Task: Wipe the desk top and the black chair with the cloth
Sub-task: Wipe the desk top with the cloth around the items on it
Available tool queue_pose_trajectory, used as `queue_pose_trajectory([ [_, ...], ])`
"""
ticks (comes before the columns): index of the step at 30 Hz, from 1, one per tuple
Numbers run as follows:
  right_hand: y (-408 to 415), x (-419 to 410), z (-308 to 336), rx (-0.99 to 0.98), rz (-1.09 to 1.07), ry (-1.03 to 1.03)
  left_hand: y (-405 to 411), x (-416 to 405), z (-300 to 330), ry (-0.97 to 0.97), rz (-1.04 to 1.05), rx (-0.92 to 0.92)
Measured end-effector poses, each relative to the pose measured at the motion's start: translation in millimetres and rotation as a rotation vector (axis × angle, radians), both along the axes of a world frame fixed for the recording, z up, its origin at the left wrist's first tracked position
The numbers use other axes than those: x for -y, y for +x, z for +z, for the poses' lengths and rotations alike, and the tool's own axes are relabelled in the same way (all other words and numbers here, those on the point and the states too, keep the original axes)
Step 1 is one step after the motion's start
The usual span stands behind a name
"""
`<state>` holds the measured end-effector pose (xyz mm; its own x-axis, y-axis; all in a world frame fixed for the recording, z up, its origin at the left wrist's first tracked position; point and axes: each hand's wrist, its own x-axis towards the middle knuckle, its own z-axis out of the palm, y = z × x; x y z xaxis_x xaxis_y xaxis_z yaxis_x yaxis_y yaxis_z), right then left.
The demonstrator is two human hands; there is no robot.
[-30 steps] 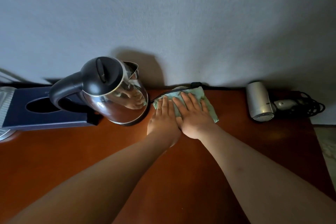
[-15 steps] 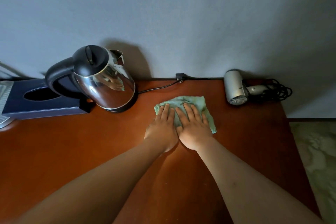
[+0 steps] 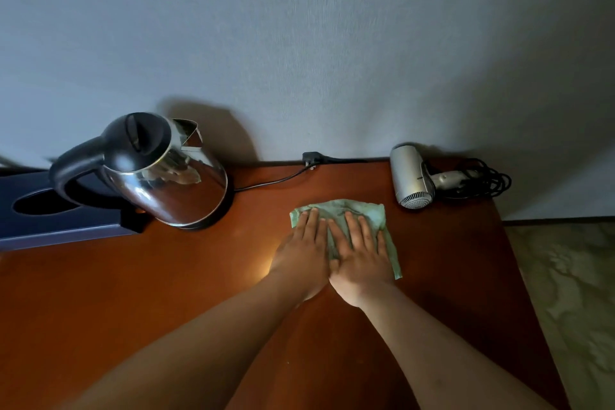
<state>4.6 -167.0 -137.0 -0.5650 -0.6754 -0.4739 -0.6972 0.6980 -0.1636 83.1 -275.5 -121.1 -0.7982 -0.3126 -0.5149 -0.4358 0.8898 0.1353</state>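
Both hands flat, fingers straight, side by side: left hand (image 3: pixel 304 251) & right hand (image 3: pixel 361 255) press crumpled pale-green cloth (image 3: pixel 349 210) onto glossy red-brown wooden desk top (image 3: pixel 166 293). Cloth lies ahead of fingertips, wider left-right. Beyond: silver hairdryer (image 3: pixel 412 176) nearer right hand, steel kettle (image 3: pixel 159 173) far left.

I read this as a hotel or guest room. I see a reddish-brown wooden desk (image 3: pixel 116 303) set against a plain grey wall (image 3: pixel 299 43). At far left stands a steel electric kettle (image 3: pixel 166 176) with its cord (image 3: pixel 273 180) running to a plug (image 3: pixel 311 158) at the wall, beside a dark tissue box (image 3: pixel 50 213). At far right lies a small silver hair dryer (image 3: pixel 412 176) with a coiled cable. Patterned pale flooring (image 3: pixel 572 293) shows to the right.
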Motion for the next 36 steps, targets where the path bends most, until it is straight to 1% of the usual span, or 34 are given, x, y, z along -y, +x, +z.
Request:
queue_pose_trajectory([
  [5,-34.3,19.2,2.2,0.026,-0.024,0.013,-36.3,22.0,-0.7,0.052,-0.017,-0.008],
  [9,-59.7,31.6,3.0,0.025,-0.011,0.029,-59.1,36.4,-1.2,0.049,-0.061,-0.019],
  [16,-88.5,48.8,-1.0,0.002,-0.010,0.054,-87.0,54.0,-8.1,0.064,-0.069,-0.031],
  [22,-88.8,49.0,-6.2,-0.008,-0.023,0.033,-87.9,55.9,-15.8,0.013,-0.096,-0.046],
  [26,-75.7,43.9,-4.9,-0.001,-0.030,0.034,-72.1,42.9,-15.6,0.043,-0.027,-0.098],
  [31,-40.1,12.7,-1.9,0.056,-0.023,0.008,-32.3,11.6,-18.6,0.070,0.028,-0.125],
  [36,-22.2,-30.6,1.2,0.063,-0.025,-0.019,-12.6,-27.3,-17.6,0.068,0.018,-0.121],
])
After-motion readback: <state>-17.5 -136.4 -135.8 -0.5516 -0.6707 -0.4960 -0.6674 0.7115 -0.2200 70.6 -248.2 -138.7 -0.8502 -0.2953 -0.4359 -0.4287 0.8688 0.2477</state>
